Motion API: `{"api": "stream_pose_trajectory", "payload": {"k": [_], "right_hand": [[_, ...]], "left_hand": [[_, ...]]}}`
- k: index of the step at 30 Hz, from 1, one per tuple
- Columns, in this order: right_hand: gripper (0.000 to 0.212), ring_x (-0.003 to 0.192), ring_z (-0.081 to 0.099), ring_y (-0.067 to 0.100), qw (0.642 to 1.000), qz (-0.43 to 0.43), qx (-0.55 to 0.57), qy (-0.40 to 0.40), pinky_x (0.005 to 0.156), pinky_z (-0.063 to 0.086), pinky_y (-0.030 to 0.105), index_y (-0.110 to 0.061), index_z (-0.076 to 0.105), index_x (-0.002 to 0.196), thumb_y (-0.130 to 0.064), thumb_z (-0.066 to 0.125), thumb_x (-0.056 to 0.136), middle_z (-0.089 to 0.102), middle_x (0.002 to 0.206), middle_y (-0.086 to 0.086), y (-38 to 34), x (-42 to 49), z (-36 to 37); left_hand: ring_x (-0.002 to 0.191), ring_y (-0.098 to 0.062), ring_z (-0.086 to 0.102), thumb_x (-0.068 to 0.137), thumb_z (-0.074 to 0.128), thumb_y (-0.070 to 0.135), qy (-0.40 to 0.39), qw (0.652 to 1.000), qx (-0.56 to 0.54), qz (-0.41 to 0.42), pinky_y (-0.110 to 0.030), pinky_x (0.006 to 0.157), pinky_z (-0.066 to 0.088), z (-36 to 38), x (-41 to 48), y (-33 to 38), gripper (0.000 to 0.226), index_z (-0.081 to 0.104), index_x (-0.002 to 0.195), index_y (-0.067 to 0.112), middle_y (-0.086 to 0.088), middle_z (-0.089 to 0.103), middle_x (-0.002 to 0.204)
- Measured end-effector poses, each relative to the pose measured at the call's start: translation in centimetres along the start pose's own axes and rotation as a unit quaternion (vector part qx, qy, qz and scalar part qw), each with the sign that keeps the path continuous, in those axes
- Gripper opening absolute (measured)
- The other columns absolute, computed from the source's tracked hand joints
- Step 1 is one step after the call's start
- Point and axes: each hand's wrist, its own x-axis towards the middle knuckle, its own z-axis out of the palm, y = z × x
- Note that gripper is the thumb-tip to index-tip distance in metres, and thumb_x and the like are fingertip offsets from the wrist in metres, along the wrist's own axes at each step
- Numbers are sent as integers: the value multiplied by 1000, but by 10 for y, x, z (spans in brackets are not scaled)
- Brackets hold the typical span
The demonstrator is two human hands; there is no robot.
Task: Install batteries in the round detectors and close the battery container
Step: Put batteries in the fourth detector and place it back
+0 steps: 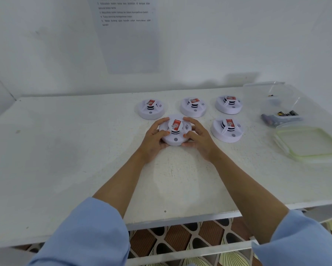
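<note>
White detectors point(175, 131), red labels point(176, 125); blue sleeves point(88, 233).

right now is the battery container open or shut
Open. The clear container has no lid on it; the lid lies flat on the table just in front of it, and batteries show inside.

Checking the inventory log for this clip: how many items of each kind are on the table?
round detectors: 5
clear container: 1
lid: 1
batteries: several, too blurred to count
Total: 7, besides the batteries
</note>
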Motion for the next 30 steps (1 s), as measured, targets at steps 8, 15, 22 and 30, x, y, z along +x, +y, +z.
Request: {"api": "stream_pose_trajectory", "payload": {"k": [8,15,22,30], "right_hand": [[44,109,56,33,1000,1,3,-5,73,56,34,-34,52,116,-9,56,80,50,125,17,-1,0,0],[44,106,57,30,1000,-5,2,-7,70,56,30,-34,51,115,-1,51,86,52,120,14,-1,-1,-1],[44,106,57,29,1000,-4,2,-8,72,57,31,-29,49,120,-1,51,86,52,122,13,-2,-1,-1],[43,104,58,27,1000,-2,-2,-9,75,57,33,-29,48,120,-2,50,87,52,123,13,-4,-2,-1]], "left_hand": [[107,-22,60,91,46,-1,1,1000,-2,-2,-37,82,57,0,0,0,36,53,116,23,-1,60,117],[107,-21,60,91,46,-1,5,1000,9,3,-40,86,55,0,-1,0,36,52,119,21,1,61,115],[100,-17,62,91,46,-2,17,1000,7,3,-36,80,57,2,-1,0,36,52,119,20,5,63,109],[106,-19,60,91,46,0,20,1000,20,6,-35,80,57,2,-1,0,36,52,120,22,4,61,115]]}}
